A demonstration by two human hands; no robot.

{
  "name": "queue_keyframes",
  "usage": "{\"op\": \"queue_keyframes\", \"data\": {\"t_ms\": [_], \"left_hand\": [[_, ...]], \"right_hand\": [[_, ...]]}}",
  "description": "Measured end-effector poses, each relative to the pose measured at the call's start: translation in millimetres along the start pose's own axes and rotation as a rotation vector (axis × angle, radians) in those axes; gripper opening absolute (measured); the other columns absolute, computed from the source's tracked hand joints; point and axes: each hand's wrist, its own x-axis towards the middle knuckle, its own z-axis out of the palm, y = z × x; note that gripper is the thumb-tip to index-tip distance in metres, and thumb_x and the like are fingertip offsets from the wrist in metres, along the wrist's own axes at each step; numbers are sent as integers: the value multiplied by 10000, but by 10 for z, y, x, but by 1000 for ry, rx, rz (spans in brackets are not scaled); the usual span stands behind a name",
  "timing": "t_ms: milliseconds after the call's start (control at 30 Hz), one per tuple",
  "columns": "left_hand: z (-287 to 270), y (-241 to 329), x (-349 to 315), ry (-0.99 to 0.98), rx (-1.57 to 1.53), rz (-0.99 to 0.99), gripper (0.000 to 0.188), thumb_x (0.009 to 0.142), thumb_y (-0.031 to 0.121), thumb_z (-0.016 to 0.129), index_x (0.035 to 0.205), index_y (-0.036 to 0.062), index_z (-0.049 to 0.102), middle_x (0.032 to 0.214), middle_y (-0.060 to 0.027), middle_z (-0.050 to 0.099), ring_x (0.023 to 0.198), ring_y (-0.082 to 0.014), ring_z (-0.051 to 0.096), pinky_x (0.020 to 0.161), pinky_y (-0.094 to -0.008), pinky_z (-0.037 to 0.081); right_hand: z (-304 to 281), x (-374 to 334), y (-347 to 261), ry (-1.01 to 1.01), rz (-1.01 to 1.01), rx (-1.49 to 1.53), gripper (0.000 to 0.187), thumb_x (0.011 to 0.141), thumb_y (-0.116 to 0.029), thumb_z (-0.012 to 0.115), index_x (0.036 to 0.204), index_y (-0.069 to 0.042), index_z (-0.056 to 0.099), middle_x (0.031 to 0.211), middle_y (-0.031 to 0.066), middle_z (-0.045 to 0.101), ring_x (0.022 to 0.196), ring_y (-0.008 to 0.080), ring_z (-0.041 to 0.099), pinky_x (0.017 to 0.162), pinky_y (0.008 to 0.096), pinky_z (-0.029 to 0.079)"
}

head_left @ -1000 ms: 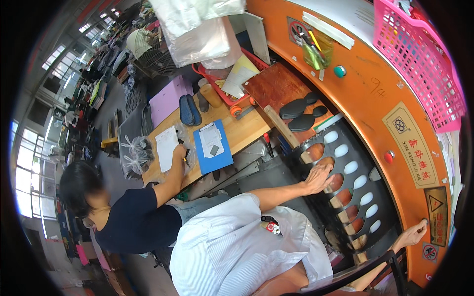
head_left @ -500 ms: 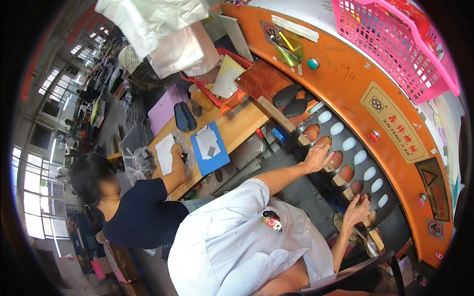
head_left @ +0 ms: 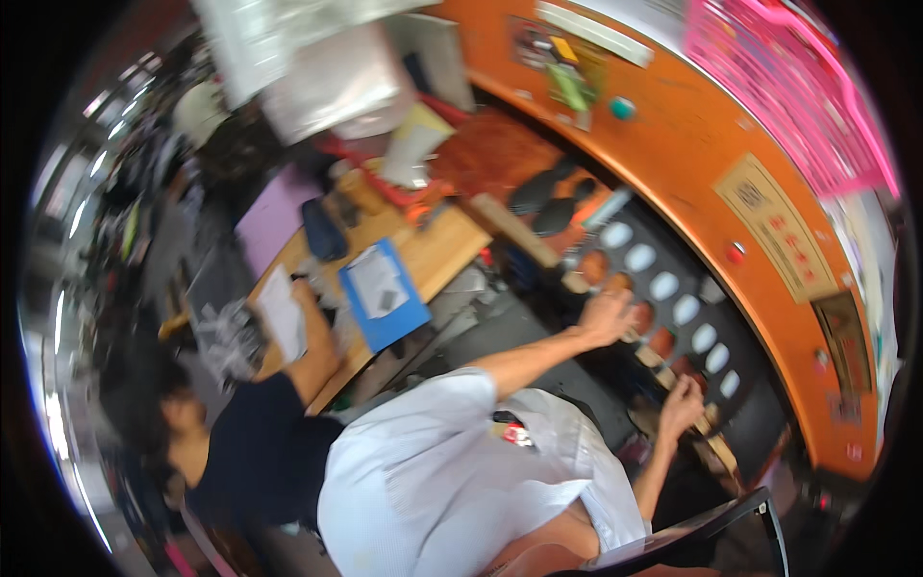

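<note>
A row of reddish-brown oval pieces (head_left: 661,341) runs along a dark bed in front of the orange machine (head_left: 673,173). Beside it lies a matching row of white ovals (head_left: 686,309). My left hand (head_left: 606,315) rests over the brown row toward its far end, fingers spread across neighbouring pieces. Farther right and nearer to me, my right hand (head_left: 682,406) has its fingertips pinched at the edge of a dark reddish-brown oval piece (head_left: 689,371). Motion blur hides the exact contact. Black sole-shaped pieces (head_left: 554,215) lie beyond the row's far end.
To the left, a co-worker (head_left: 264,442) in a dark top reaches over a wooden table (head_left: 452,236) holding a blue clipboard (head_left: 409,322) and dark footwear (head_left: 324,231). A pink basket (head_left: 798,106) tops the machine. Wooden blocks (head_left: 716,452) line the bed's near side.
The whole view has shifted slightly and become blurred. My left hand stays at about the same pieces. My right hand's fingers have drawn closer together.
</note>
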Motion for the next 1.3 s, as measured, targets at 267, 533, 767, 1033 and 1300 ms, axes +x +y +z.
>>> {"op": "queue_keyframes", "data": {"t_ms": [267,533,767,1033,1300], "left_hand": [[-256,287,341,127,-57,190,375,934,84,651,1298,-5,634,1180,-207,632,1092,-394,599,966,-491,479],[416,473,969,-310,58,345,583,996,122,597,1541,-11,438,1562,-210,486,1511,-394,378,1253,-491,286],[494,356,771,-462,187,273,579,1012,154,596,1546,-6,437,1594,-181,473,1524,-379,374,1270,-513,261],[403,354,716,-311,72,241,473,970,106,634,1422,-16,567,1429,-210,596,1393,-393,501,1196,-499,356],[-365,164,-540,-55,-11,179,223,875,10,726,1098,7,720,1033,-156,724,938,-343,686,852,-432,536]], "right_hand": [[-41,673,-459,129,170,125,528,858,-285,820,1261,21,672,1275,214,669,1178,370,630,1017,446,504],[698,1039,-832,21,112,111,692,758,-329,870,1274,74,647,1441,274,544,1270,430,508,1046,511,477],[218,1089,-114,-144,810,980,563,783,-163,869,1287,19,696,1205,169,711,1025,211,674,884,333,546],[422,920,-266,17,140,47,624,701,-199,862,1245,28,657,1389,183,559,1161,384,529,961,486,502],[530,929,-141,129,83,23,620,748,-277,829,1264,7,637,1346,195,577,1176,411,516,997,527,471]]}}
